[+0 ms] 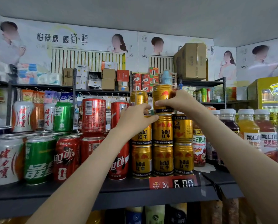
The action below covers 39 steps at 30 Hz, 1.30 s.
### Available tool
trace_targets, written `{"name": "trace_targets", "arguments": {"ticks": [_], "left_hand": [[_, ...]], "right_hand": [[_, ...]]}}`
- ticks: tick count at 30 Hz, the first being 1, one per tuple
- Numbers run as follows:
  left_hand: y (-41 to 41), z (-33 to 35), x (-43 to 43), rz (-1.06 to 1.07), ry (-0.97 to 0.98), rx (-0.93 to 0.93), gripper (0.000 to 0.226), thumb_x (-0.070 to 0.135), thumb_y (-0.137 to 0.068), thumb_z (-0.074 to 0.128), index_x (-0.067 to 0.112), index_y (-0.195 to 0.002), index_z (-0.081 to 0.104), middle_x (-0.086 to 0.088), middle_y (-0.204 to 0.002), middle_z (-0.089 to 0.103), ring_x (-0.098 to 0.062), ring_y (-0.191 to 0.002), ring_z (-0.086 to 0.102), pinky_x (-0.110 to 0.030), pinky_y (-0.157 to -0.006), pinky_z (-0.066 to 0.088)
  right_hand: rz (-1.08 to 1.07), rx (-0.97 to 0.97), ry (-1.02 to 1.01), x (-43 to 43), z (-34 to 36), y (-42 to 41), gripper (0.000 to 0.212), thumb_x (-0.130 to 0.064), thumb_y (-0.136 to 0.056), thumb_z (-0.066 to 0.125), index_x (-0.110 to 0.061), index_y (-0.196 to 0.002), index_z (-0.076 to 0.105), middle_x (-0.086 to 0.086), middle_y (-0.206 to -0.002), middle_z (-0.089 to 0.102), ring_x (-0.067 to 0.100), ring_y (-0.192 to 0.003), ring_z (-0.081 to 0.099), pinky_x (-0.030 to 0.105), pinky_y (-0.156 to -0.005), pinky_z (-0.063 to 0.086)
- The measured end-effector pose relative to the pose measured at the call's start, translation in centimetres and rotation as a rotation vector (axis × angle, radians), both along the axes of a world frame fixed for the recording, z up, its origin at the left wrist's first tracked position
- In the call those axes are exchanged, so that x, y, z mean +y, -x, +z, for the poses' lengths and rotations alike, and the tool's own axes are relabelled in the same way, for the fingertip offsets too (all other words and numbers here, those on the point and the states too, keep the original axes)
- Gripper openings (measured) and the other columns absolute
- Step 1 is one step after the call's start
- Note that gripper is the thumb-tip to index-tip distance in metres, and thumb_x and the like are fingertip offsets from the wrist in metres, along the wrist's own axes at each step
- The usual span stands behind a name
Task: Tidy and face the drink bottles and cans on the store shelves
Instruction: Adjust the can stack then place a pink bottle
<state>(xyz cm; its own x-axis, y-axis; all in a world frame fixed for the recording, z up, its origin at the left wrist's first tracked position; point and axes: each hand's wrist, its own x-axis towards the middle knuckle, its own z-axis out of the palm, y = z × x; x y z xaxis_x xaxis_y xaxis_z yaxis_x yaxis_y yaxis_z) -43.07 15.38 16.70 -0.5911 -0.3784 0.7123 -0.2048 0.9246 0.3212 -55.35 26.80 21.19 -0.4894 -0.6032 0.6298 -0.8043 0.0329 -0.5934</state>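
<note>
Both bare forearms reach up and forward from the lower corners, converging. The right hand (178,101) is higher, fingers and thumb wrapped round the top gold can (161,96). The left hand (135,120), just below, curls over the lower gold can (142,135), thumb pointing right.

Gold metal drink cans (162,159) are standing three tiers high on the dark metal shelf (135,189), the topmost gold can (161,96) sitting on the middle column. The right hand (175,102) is wrapping round it from the right. The left hand (135,120) is lying before the tier below, just left. Red cola cans (93,117) are standing left of the stack, green cans (63,117) further left, white-capped juice bottles (248,126) to the right. A red price tag (172,183) is hanging on the shelf edge beneath.
</note>
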Motion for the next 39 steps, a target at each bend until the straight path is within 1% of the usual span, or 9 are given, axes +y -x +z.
{"name": "trace_targets", "arguments": {"ticks": [8,13,15,18,21,26,33,36,39], "left_hand": [[1.3,0.9,0.4,-0.067,-0.121,0.004,0.068,0.052,-0.087,0.060,0.017,-0.143,0.041,-0.003,-0.128,0.062,-0.023,-0.125,0.050,-0.042,-0.107,0.036],[1.6,1.4,0.4,-0.101,-0.131,-0.012,0.057,0.044,-0.089,0.062,0.020,-0.138,0.047,-0.004,-0.109,0.069,-0.012,-0.091,0.057,-0.021,-0.066,0.040],[1.6,1.5,0.0,-0.100,-0.134,-0.017,0.055,0.043,-0.088,0.063,0.019,-0.136,0.050,-0.006,-0.104,0.070,-0.012,-0.088,0.058,-0.018,-0.061,0.037],[1.6,1.4,-0.1,-0.103,-0.137,-0.029,0.060,0.043,-0.088,0.062,0.017,-0.140,0.046,-0.001,-0.101,0.069,-0.011,-0.090,0.058,-0.019,-0.063,0.038],[1.6,1.1,0.2,-0.094,-0.114,-0.044,0.062,0.044,-0.089,0.060,0.019,-0.143,0.041,-0.001,-0.117,0.065,-0.016,-0.107,0.058,-0.026,-0.082,0.041],[1.3,0.5,0.1,-0.037,-0.034,-0.043,0.064,0.051,-0.089,0.057,0.020,-0.143,0.040,-0.004,-0.133,0.057,-0.021,-0.119,0.054,-0.028,-0.088,0.043],[1.0,-1.5,0.0,0.057,0.111,0.073,0.054,0.045,-0.093,0.053,0.017,-0.138,0.045,-0.003,-0.138,0.051,-0.020,-0.125,0.047,-0.036,-0.100,0.044],[0.7,-2.2,0.2,0.079,0.127,0.145,0.051,0.039,-0.094,0.053,0.015,-0.138,0.044,-0.004,-0.138,0.047,-0.020,-0.127,0.043,-0.033,-0.101,0.038],[0.5,-2.7,0.6,0.075,0.138,0.217,0.049,0.035,-0.095,0.052,0.013,-0.138,0.044,-0.004,-0.140,0.044,-0.020,-0.130,0.039,-0.032,-0.104,0.035]], "right_hand": [[-0.052,0.048,-0.012,-0.1,-0.2,0.3,0.064,-0.051,-0.066,0.077,-0.002,-0.105,0.066,0.013,-0.099,0.071,0.025,-0.092,0.066,0.045,-0.088,0.054],[-0.089,0.076,0.018,-0.3,-0.3,0.4,0.053,-0.050,-0.069,0.077,-0.002,-0.086,0.065,0.010,-0.083,0.068,0.022,-0.079,0.065,0.034,-0.072,0.053],[-0.082,0.079,0.025,-0.4,-0.5,0.4,0.044,-0.047,-0.071,0.078,-0.008,-0.080,0.061,0.005,-0.075,0.062,0.017,-0.072,0.060,0.029,-0.065,0.049],[-0.047,0.052,0.043,-0.7,-0.8,0.9,0.045,-0.047,-0.070,0.078,-0.009,-0.089,0.063,0.001,-0.083,0.066,0.014,-0.079,0.062,0.025,-0.065,0.049],[-0.005,0.030,0.020,-0.6,-1.0,1.3,0.046,-0.049,-0.068,0.078,-0.015,-0.095,0.063,-0.001,-0.089,0.067,0.013,-0.086,0.063,0.025,-0.069,0.050],[-0.035,0.034,-0.037,-0.7,-1.2,1.2,0.082,-0.070,-0.048,0.069,-0.018,-0.109,0.059,0.000,-0.101,0.067,0.017,-0.094,0.064,0.038,-0.083,0.055],[-0.097,0.154,0.047,0.0,-2.8,-0.1,0.101,-0.037,-0.079,0.075,-0.015,-0.151,0.008,0.009,-0.140,0.045,0.024,-0.125,0.047,0.025,-0.085,0.037],[-0.131,0.238,0.079,0.0,-3.4,-0.5,0.107,-0.041,-0.076,0.076,-0.017,-0.151,0.002,0.011,-0.146,0.040,0.029,-0.131,0.042,0.041,-0.106,0.037],[-0.188,0.305,0.101,-0.2,-4.1,-0.6,0.103,-0.044,-0.077,0.073,-0.021,-0.151,0.005,0.012,-0.144,0.041,0.031,-0.130,0.043,0.058,-0.106,0.034]]}}
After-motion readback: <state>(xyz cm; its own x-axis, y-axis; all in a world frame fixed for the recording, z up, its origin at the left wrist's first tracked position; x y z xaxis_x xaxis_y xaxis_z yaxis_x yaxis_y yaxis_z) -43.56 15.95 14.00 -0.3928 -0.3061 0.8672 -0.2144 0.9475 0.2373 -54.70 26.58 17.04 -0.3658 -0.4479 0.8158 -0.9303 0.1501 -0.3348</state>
